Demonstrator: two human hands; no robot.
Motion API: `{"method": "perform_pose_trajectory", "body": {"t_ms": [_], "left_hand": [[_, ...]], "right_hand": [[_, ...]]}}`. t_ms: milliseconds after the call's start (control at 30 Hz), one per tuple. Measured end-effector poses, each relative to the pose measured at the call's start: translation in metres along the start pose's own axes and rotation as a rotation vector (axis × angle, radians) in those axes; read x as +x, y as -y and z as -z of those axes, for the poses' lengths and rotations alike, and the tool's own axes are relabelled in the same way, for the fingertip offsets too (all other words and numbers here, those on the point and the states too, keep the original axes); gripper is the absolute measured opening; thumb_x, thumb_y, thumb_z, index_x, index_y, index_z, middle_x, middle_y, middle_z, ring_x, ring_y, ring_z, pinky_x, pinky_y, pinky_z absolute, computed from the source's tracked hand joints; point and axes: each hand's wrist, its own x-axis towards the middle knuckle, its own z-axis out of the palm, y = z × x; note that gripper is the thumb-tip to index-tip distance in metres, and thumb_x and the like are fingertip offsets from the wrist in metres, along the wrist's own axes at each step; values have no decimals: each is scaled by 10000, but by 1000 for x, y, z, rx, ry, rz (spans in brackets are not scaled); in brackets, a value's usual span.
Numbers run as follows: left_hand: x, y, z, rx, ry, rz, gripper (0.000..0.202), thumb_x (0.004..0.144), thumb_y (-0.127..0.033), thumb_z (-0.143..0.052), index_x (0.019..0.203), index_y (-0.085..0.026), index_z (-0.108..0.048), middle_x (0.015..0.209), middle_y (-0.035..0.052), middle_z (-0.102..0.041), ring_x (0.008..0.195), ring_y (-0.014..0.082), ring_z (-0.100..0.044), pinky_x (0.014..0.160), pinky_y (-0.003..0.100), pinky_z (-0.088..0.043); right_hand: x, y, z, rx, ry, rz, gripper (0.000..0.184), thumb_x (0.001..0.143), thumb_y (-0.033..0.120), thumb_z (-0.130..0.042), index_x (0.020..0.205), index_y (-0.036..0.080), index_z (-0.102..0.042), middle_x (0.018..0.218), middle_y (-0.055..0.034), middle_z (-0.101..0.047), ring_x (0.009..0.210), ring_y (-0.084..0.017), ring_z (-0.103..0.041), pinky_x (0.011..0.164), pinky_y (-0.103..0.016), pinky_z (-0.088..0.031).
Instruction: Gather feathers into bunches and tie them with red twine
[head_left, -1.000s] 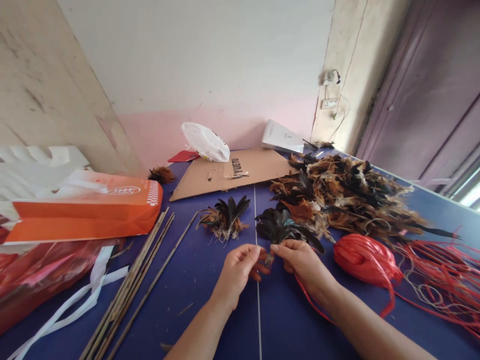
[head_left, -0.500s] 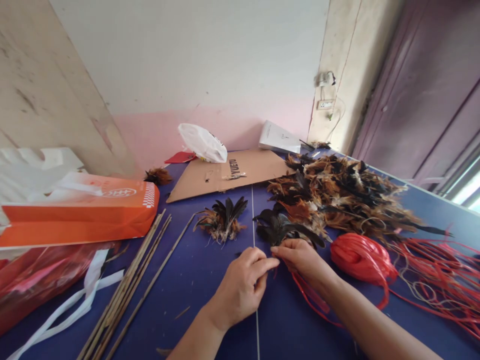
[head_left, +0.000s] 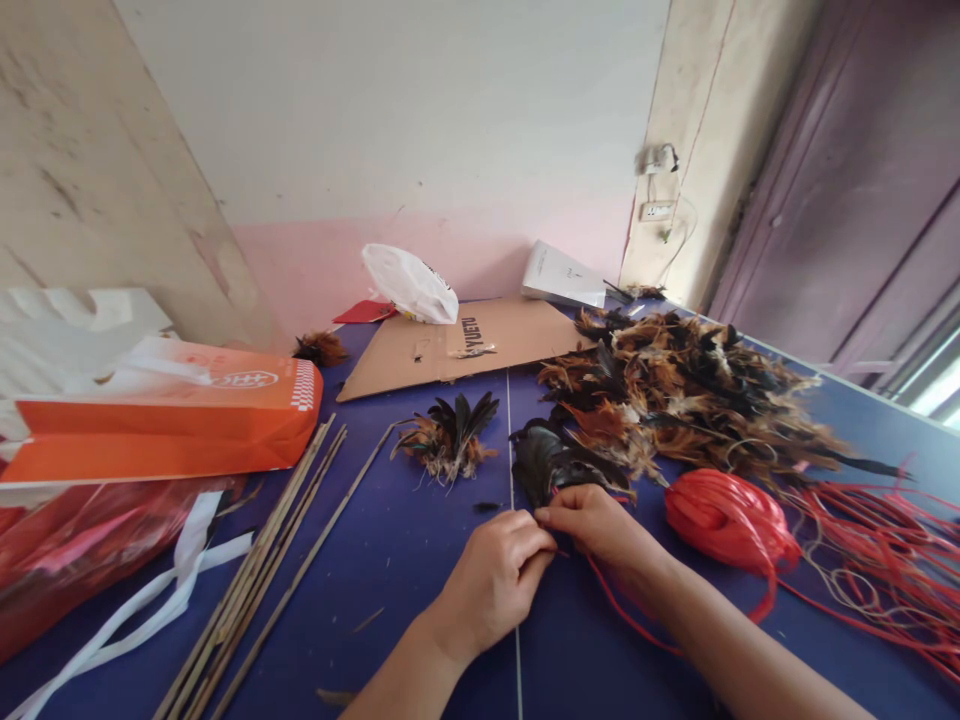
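My right hand (head_left: pixel 596 522) is closed in a pinch at the base of a bunch of dark feathers (head_left: pixel 551 460), which fans away from me. A red plastic string (head_left: pixel 626 618) runs from under that hand and curves back to the right. My left hand (head_left: pixel 501 568) is closed, its fingertips meeting those of my right; whatever it pinches is hidden. To the right lies a red ball of plastic string (head_left: pixel 727 515). A smaller tuft of black and brown feathers (head_left: pixel 448 438) lies on the blue table (head_left: pixel 420 560) beyond my left hand.
A large heap of brown and black feathers (head_left: pixel 690 390) covers the back right. Red string strands (head_left: pixel 885 550) lie at the right edge. Thin sticks (head_left: pixel 255 580), an orange bag (head_left: pixel 165 430) and white straps (head_left: pixel 169 590) lie left. Flat cardboard (head_left: pixel 442 350) lies at the back.
Both hands have moved slightly towards me, still together. The dark feathers now lie more bunched beside my right hand. The view has shifted a little.
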Motion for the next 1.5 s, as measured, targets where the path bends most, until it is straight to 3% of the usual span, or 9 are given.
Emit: {"method": "perform_pose_trajectory", "body": {"t_ms": [133, 233, 400, 567, 767, 867, 1133, 1400, 1500], "left_hand": [[1, -1, -2, -119, -134, 105, 147, 765, -199, -526, 739, -213, -670, 747, 53, -585, 705, 158, -539, 662, 262, -416], [2, 0, -3, -271, -228, 177, 112, 748, -237, -559, 718, -196, -659, 828, 57, -587, 675, 140, -542, 618, 244, -432], [3, 10, -5, -503, -192, 305, 142, 747, -274, -560, 738, -166, -652, 755, 61, -642, 607, 142, -563, 573, 247, -458], [5, 25, -5, -444, -247, 372, 166, 734, -294, -567, 746, -157, -660, 663, 51, -654, 630, 165, -597, 617, 261, -471], [4, 44, -9, -420, -202, 497, 172, 712, -280, -565, 729, -141, -666, 580, 32, -638, 552, 150, -583, 544, 243, -462], [2, 46, -10, -346, -147, 499, 194, 713, -253, -547, 792, -140, -683, 570, 17, -629, 530, 136, -560, 516, 228, -437], [2, 35, -7, -55, -71, 344, 239, 717, -153, -477, 804, -174, -698, 695, 31, -660, 661, 152, -588, 617, 238, -420], [2, 35, -7, -48, -45, 353, 219, 747, -222, -473, 692, -146, -670, 625, 20, -626, 604, 139, -559, 567, 223, -393], [2, 38, -6, -112, -32, 421, 255, 763, -258, -459, 654, -136, -654, 576, 15, -617, 557, 132, -545, 539, 221, -387]], "right_hand": [[1, -3, 2, 7, 23, -16, 277, 625, 358, -632, 512, 138, -506, 405, 71, -354, 372, -29, -241, 371, -200, -141], [2, -7, 1, 66, 27, -24, 263, 643, 360, -618, 540, 143, -511, 392, 83, -321, 353, -28, -223, 357, -194, -134], [2, -8, -4, 163, 28, -8, 277, 695, 399, -561, 592, 146, -517, 410, 71, -377, 341, -32, -230, 344, -192, -152], [1, -13, -6, 3, 61, 15, 265, 748, 329, -467, 565, 147, -526, 396, 74, -322, 348, -45, -262, 357, -188, -200], [-1, -22, -5, -505, -26, 312, 177, 682, 179, -478, 567, 156, -610, 509, 15, -538, 484, -84, -425, 466, -200, -284], [-2, -23, -7, -616, -78, 351, 155, 674, 173, -486, 603, 166, -624, 566, 7, -583, 527, -97, -471, 503, -201, -306], [1, -17, -13, -544, -165, 351, 120, 677, 201, -532, 580, 163, -591, 576, 11, -574, 552, -102, -487, 517, -202, -333], [5, -8, -11, -352, -78, 221, 215, 717, 298, -524, 618, 138, -628, 552, 1, -571, 527, -100, -480, 481, -198, -339], [4, -8, -4, -344, -87, 242, 195, 718, 294, -529, 697, 145, -654, 623, -9, -604, 580, -111, -514, 536, -207, -376]]}}
